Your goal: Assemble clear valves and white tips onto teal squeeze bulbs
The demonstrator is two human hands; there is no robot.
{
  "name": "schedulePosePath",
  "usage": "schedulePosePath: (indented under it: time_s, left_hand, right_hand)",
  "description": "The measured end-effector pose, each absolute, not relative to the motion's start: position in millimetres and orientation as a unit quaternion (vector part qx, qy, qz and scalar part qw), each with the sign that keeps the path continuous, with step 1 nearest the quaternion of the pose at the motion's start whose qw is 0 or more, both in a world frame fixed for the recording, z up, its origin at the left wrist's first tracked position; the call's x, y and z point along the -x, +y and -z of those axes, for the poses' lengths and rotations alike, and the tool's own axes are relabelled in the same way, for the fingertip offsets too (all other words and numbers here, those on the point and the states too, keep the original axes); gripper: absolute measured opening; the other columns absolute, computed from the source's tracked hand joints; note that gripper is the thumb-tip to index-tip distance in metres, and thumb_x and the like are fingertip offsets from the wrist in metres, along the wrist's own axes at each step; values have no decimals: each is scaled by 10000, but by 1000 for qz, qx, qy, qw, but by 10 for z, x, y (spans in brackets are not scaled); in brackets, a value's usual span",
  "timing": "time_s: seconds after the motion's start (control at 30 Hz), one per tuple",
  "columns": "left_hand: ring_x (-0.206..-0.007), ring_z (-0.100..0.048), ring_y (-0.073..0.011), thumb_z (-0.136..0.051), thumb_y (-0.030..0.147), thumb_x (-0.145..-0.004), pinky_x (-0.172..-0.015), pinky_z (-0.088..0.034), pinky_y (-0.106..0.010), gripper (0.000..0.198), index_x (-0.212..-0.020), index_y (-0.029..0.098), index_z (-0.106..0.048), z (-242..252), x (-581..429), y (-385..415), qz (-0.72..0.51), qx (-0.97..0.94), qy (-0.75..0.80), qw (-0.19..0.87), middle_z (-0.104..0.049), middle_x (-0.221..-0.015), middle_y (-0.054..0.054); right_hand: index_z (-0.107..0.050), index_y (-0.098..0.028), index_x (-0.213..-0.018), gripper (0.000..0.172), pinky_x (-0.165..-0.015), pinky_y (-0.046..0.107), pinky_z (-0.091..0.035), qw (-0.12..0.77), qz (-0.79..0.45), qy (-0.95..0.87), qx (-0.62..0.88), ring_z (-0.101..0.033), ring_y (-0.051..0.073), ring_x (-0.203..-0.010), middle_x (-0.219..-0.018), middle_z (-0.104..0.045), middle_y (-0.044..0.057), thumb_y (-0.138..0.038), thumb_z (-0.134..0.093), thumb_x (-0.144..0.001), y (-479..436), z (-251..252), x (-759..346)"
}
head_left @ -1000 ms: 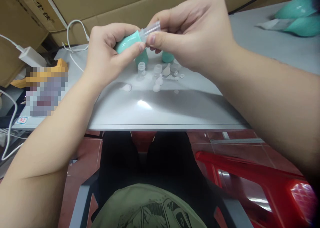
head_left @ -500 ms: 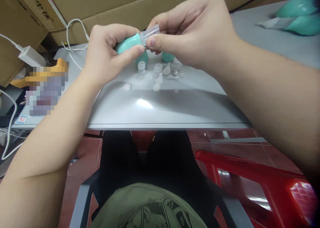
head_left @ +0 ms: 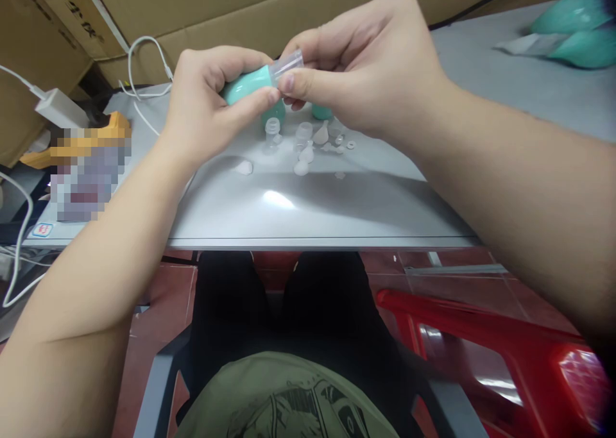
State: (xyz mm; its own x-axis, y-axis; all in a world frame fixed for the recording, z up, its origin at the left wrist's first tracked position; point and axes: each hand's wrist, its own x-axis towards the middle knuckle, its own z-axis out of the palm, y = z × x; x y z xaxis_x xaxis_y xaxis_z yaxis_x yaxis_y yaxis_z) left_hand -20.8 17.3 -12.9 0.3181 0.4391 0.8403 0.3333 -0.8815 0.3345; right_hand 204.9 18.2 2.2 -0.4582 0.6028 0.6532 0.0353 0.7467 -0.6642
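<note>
My left hand (head_left: 206,98) is wrapped round a glossy teal squeeze bulb (head_left: 249,84), thumb along its near side. From the bulb's right end a clear plastic tube (head_left: 289,64) points up and to the right. My right hand (head_left: 351,72) pinches this tube between thumb and fingers, where the two parts meet; the fingers partly hide the joint. Below the hands, on the grey table (head_left: 231,213), stand a second teal bulb (head_left: 273,112) and a third teal bulb (head_left: 321,111), both partly covered. Small clear plastic cups (head_left: 272,130) and several translucent flat pieces (head_left: 301,167) lie close by.
More teal bulbs (head_left: 584,47) lie at the far right. On the left are a white charger (head_left: 61,109) with cables, a yellow object (head_left: 118,127) and a blurred-out item (head_left: 86,181). Cardboard (head_left: 216,15) lines the back. A red plastic stool (head_left: 462,322) stands below right.
My right hand has shifted slightly left and down, with the tube sitting a little closer to the bulb. My left hand keeps its grip nearly unmoved.
</note>
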Motion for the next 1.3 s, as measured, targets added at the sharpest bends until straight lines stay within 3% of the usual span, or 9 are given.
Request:
schedulePosePath:
  time_s: [0.17,0.3,0.4,0.5,0.63,0.73,0.8,1.1,1.3]
  left_hand:
    - [-676,-671,-182,-871,508,-863,-602,-449,-367,239,-965,291,-869,148,219,186,-531,-810,246,35,-776,-804,-6]
    - [-737,-725,-225,-841,577,-872,-607,-454,-394,319,-984,280,-868,137,246,252,-539,-813,222,-6,-811,-867,-22]
    - [-681,-662,-164,-779,712,-919,-579,-424,-378,420,-989,304,-850,127,306,342,-548,-804,231,-31,-789,-839,21]
    - [-611,-557,-111,-675,870,-915,-537,-361,-359,581,-949,305,-808,133,375,436,-550,-794,256,-38,-728,-763,48]
    - [-610,-496,-107,-796,727,-920,-540,-330,-347,458,-893,269,-793,163,399,533,-547,-793,264,-51,-707,-740,33]
    - [-584,-482,-131,-855,696,-828,-525,-294,-357,451,-841,250,-794,200,359,577,-560,-789,248,-48,-690,-704,1]
    - [-573,-483,-144,-854,654,-811,-522,-284,-365,405,-825,255,-788,220,323,577,-569,-782,252,-35,-687,-693,-11]
    - [-620,-528,-151,-838,605,-895,-532,-353,-395,302,-986,319,-804,109,376,431,-464,-832,301,43,-665,-756,17]
    - [-643,-532,-185,-795,587,-918,-586,-389,-426,271,-989,327,-773,173,386,494,-483,-825,290,41,-704,-780,2]
  right_hand:
    - [-797,-89,-828,91,-586,191,-434,473,-310,-798,208,-571,58,-635,-681,-654,-28,-66,-748,-900,141,-58,-2022]
    - [-785,-75,-893,64,-614,211,-454,488,-293,-792,220,-616,77,-692,-776,-707,9,-84,-731,-926,145,-52,-1966]
    - [-721,-85,-973,78,-635,239,-420,537,-259,-767,238,-614,89,-747,-886,-712,39,-102,-740,-899,145,-30,-1935]
    - [-630,-169,-894,122,-624,264,-353,557,-183,-774,240,-514,81,-687,-809,-593,-12,-152,-746,-858,113,-23,-1944]
    - [-649,-215,-827,84,-774,322,-472,429,-95,-877,196,-591,148,-768,-806,-633,-11,-238,-703,-887,40,6,-1930]
    - [-750,-233,-913,114,-938,428,-509,297,-13,-941,161,-626,242,-958,-905,-706,36,-347,-736,-911,-21,73,-1866]
    - [-776,-218,-1021,199,-1012,489,-499,222,31,-964,141,-624,277,-1052,-988,-723,63,-366,-643,-1011,-70,117,-1828]
    - [-712,-138,-893,236,-914,444,-447,142,88,-975,149,-582,287,-1060,-921,-664,97,-256,-575,-1044,-217,112,-1756]
    - [-685,-126,-1027,155,-905,435,-430,101,86,-972,194,-588,270,-1028,-1026,-660,107,-160,-534,-1031,-265,103,-1658]
